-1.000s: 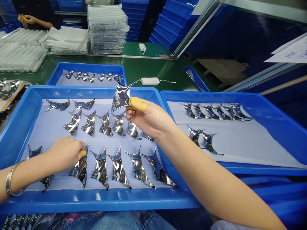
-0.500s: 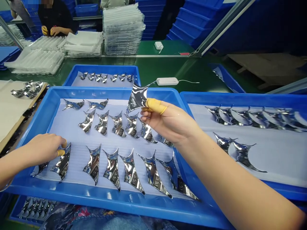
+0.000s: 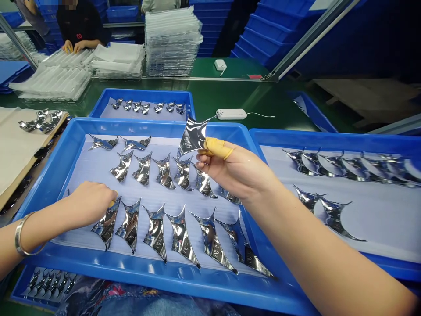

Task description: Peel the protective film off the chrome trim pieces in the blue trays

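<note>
The right hand (image 3: 237, 170) is raised over the tray, with its fingers (image 3: 219, 148) pinched narrow, one in a yellow finger cot, holding a shiny curved piece (image 3: 191, 138) by its edge. The piece sticks out just past those fingertips, toward the far rim. The left hand (image 3: 90, 204) is low over the tray, its fingers curled narrow, with a bit of yellow cot showing. They touch the top of a second shiny piece (image 3: 105, 227), but cannot tell if it is gripped. A metal bangle (image 3: 19, 235) sits on the left wrist.

Right of the left fingers, five more shiny pieces (image 3: 155, 232) stand in a front row. Just below the right fingers is a second row (image 3: 164, 173), with two pieces (image 3: 134, 144) lying beyond it. All lie on a pale foam sheet (image 3: 82, 173) in a big blue tray (image 3: 138, 267).

Past the right fingers, a blue tray (image 3: 329, 138) holds two rows of pieces (image 3: 348, 166). Beyond the fingers are a smaller blue tray (image 3: 144, 93) of pieces and a white power adapter (image 3: 231, 114) on the green worktop (image 3: 263, 94). Further off stand clear plastic trays (image 3: 173, 44). A co-worker's hands (image 3: 74, 46) rest on more clear trays.
</note>
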A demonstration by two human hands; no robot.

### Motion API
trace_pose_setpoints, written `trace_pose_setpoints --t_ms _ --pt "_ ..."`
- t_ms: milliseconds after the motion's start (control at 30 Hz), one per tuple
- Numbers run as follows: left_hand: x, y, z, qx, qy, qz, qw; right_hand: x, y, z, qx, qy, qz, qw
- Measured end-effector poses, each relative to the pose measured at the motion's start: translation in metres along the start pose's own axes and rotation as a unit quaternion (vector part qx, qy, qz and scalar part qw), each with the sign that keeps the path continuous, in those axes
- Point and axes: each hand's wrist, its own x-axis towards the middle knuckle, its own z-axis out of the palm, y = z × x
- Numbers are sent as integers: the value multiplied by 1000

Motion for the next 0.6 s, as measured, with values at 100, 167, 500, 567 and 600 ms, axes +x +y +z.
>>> trace_pose_setpoints --t_ms 100,167,500,567,600 --pt "3 4 1 2 -9 3 1000 0 0 0 -1 0 2 1000" --pt "1 0 0 -6 -11 -1 1000 0 -1 1 -1 4 3 1000" --pt "-34 -81 11 -26 11 -146 989 -2 -5 5 -9 23 13 1000" --pt "-36 -86 20 -33 7 -142 989 -2 -4 5 -13 22 10 1000" --pt "-36 -86 24 -36 7 -141 989 -2 -4 6 -15 20 9 1000"
